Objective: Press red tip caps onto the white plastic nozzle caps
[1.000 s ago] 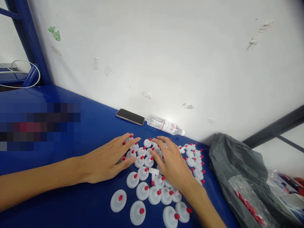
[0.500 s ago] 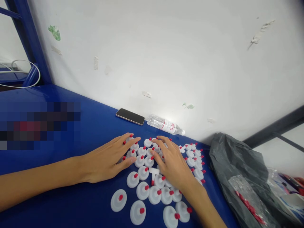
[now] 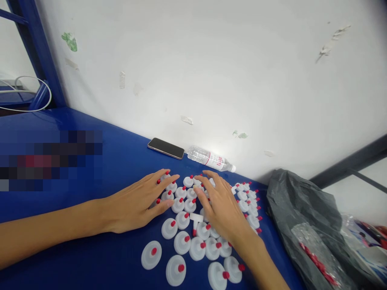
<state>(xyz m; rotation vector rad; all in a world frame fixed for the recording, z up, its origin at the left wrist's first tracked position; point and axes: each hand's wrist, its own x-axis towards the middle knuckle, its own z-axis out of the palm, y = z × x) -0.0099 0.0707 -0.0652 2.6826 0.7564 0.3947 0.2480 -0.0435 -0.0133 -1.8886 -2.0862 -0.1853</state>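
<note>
Many round white plastic caps with red-tipped spouts (image 3: 182, 243) are spread over the blue table (image 3: 121, 257). My left hand (image 3: 142, 201) rests palm down at the left side of the group, fingers spread, partly covering a few caps. Over the middle of the group lies my right hand (image 3: 219, 203), fingers apart and slightly bent, hiding the caps beneath it. Neither hand grips anything that I can see. One cap (image 3: 196, 218) lies on its side just left of my right hand, its red tip towards me.
Against the white wall lie a phone (image 3: 166, 148) and a clear plastic bottle (image 3: 210, 158) on its side. At the right are a dark grey plastic bag (image 3: 290, 201) and a clear bag of small red pieces (image 3: 317, 259). A blurred-out patch covers the table's left.
My right hand has shifted slightly to the right over the caps. My left hand and the visible caps stay where they were.
</note>
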